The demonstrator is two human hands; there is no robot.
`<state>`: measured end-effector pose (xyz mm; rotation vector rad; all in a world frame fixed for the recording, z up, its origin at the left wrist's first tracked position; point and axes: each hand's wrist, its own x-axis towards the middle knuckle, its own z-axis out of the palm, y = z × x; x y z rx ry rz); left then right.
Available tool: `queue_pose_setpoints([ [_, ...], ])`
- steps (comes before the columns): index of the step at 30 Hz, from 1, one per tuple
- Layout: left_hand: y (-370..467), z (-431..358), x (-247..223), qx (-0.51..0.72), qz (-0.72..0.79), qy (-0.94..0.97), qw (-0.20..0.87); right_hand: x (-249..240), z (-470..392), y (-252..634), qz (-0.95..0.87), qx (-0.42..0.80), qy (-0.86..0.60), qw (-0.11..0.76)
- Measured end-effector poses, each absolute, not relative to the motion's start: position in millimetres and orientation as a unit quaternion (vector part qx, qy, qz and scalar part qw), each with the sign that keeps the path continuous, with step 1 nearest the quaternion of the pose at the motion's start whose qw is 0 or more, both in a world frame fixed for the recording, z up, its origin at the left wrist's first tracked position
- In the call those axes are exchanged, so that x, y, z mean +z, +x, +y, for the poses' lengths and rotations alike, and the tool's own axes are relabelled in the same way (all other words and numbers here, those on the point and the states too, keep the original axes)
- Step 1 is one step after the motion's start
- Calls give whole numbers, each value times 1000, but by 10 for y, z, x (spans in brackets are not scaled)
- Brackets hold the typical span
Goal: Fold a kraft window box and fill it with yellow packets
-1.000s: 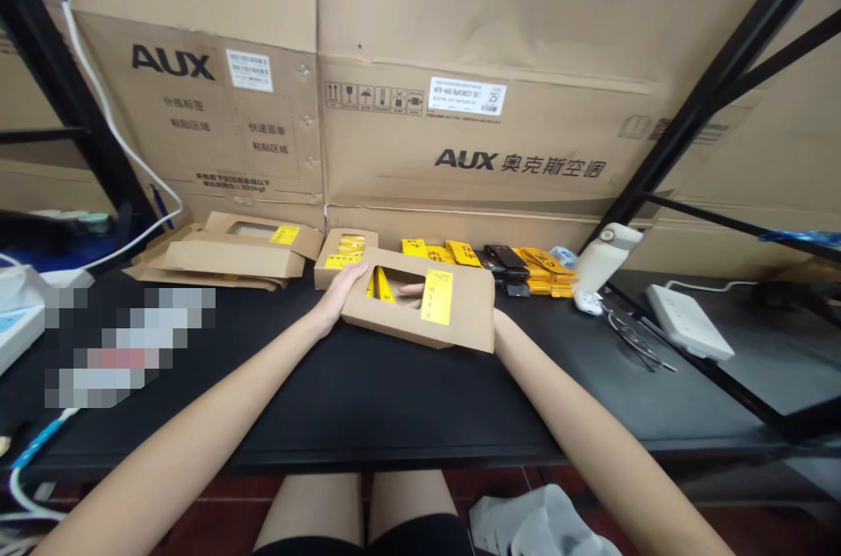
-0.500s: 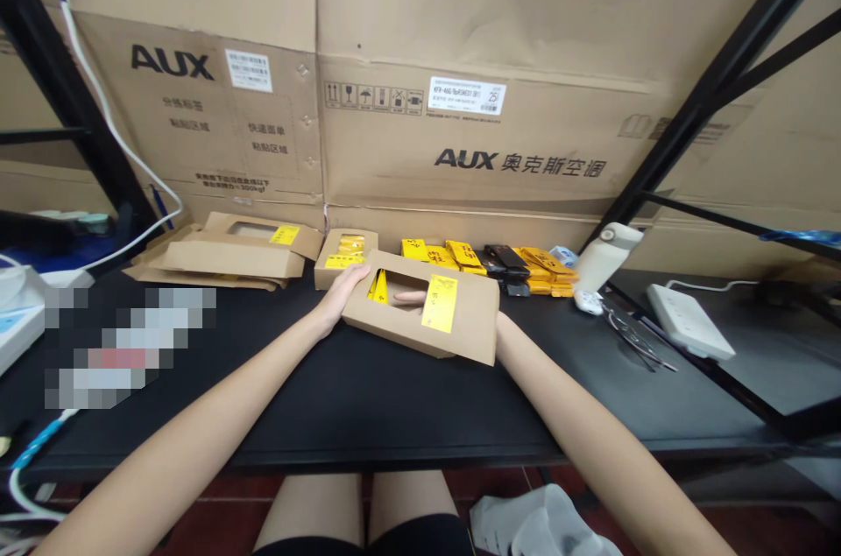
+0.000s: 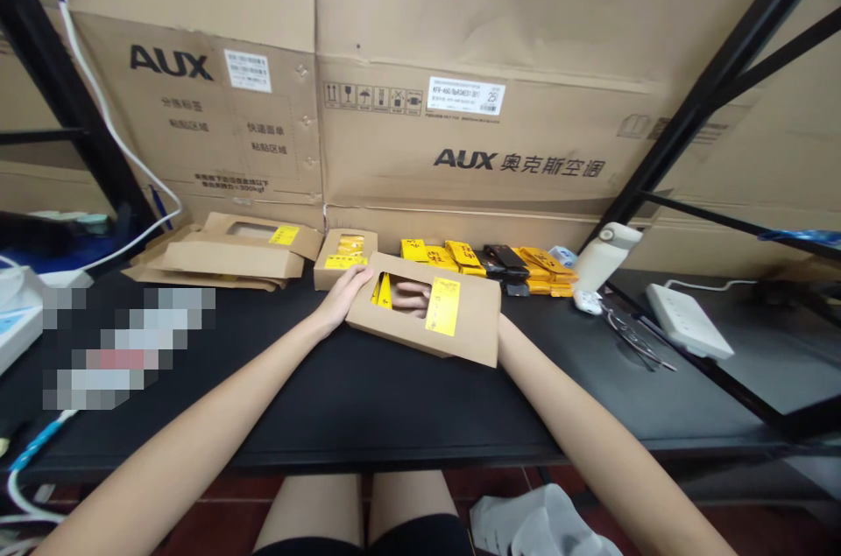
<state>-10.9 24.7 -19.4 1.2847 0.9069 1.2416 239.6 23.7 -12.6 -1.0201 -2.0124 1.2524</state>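
Observation:
A brown cardboard box (image 3: 394, 333) with a cut-out window and a yellow label (image 3: 444, 306) is held up over the black table, slightly tilted. My left hand (image 3: 345, 298) grips its left end, fingers along the top edge. My right hand (image 3: 411, 298) is inside the box, having entered at the right end; some of its fingers show through the window, the rest is hidden. Next to those fingers, yellow packets (image 3: 382, 290) stand inside the box at its left end. Whether my right hand holds anything cannot be made out.
Behind stand a second windowed box (image 3: 328, 276), yellow packets (image 3: 463, 256) and black packets (image 3: 505, 261). Flattened boxes (image 3: 229, 258) lie at left. A white bottle (image 3: 608, 254), glasses (image 3: 634, 337) and a power strip (image 3: 689, 321) are at right, near the metal frame (image 3: 706, 92).
More fingers of my right hand now show through the window. The yellow packets inside look more upright and spread. The box has shifted very slightly right.

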Motion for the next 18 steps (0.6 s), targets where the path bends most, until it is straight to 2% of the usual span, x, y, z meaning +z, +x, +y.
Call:
queue_pose_setpoints([
  [18,-137,231,-246,440,385,663,467,53,-91,2450,-740,481,-373,285],
])
